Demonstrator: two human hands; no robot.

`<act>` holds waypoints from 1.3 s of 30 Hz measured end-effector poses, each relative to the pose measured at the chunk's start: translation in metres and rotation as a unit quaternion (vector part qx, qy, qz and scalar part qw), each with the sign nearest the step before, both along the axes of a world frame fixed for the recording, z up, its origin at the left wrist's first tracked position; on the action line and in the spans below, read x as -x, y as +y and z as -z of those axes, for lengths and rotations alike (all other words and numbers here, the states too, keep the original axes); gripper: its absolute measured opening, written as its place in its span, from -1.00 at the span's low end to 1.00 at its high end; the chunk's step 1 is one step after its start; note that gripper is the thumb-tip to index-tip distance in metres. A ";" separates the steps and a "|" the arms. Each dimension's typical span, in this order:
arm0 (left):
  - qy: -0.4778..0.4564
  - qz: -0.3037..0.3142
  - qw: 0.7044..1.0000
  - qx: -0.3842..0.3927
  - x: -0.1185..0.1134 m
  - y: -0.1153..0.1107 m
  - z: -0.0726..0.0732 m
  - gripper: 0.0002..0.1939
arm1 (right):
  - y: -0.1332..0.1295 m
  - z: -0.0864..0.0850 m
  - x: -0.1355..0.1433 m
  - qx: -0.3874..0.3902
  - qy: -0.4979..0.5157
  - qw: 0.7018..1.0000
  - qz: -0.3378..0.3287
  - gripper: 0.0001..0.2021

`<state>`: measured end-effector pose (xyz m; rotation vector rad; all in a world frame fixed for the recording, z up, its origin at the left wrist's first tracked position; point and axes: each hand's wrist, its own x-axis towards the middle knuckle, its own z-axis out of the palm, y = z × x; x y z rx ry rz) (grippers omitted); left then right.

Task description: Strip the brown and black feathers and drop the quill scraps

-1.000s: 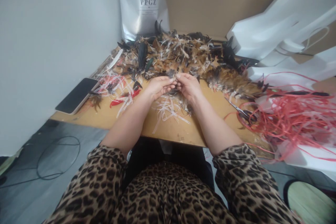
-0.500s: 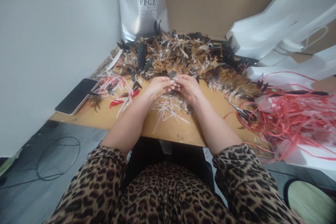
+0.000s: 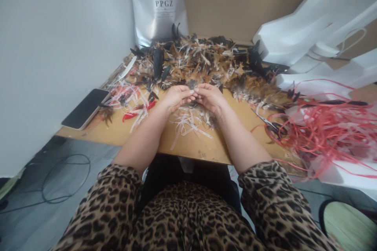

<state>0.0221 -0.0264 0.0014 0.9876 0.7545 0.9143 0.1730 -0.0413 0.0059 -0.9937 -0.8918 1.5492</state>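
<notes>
My left hand [image 3: 178, 98] and my right hand [image 3: 209, 98] meet fingertip to fingertip above the table. Both are closed in a pinch on a small dark grey feather [image 3: 192, 84] that pokes up between the thumbs and index fingers. Just behind them spreads a large heap of brown, black and white feathers [image 3: 206, 60]. Below my hands lie thin white ribbon strips [image 3: 190, 123], with a few brownish feathers [image 3: 207, 117] partly covered by my right hand.
A phone [image 3: 86, 108] lies at the table's left edge, near red and white strips [image 3: 125, 96]. Scissors [image 3: 272, 124] rest on the right beside a tangle of red ribbon [image 3: 335, 133]. A silver bag [image 3: 160, 19] stands behind the heap; white bags [image 3: 282, 39] stand at back right.
Almost nothing differs. Both hands keep their pinch at the same place, and the view has shifted very slightly.
</notes>
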 end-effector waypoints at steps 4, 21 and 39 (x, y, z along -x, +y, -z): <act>0.001 -0.004 1.000 -0.015 0.000 0.000 0.000 -0.92 | -0.001 0.000 0.001 -0.044 -0.019 0.999 0.010 -0.66; -0.020 0.009 0.999 0.040 0.000 0.002 0.002 -0.93 | -0.002 -0.008 -0.011 -0.217 -0.296 0.928 0.060 -0.91; 0.055 0.017 0.997 -0.049 -0.001 -0.003 -0.002 -0.89 | 0.001 -0.004 -0.009 -0.032 -0.041 0.999 -0.008 -0.63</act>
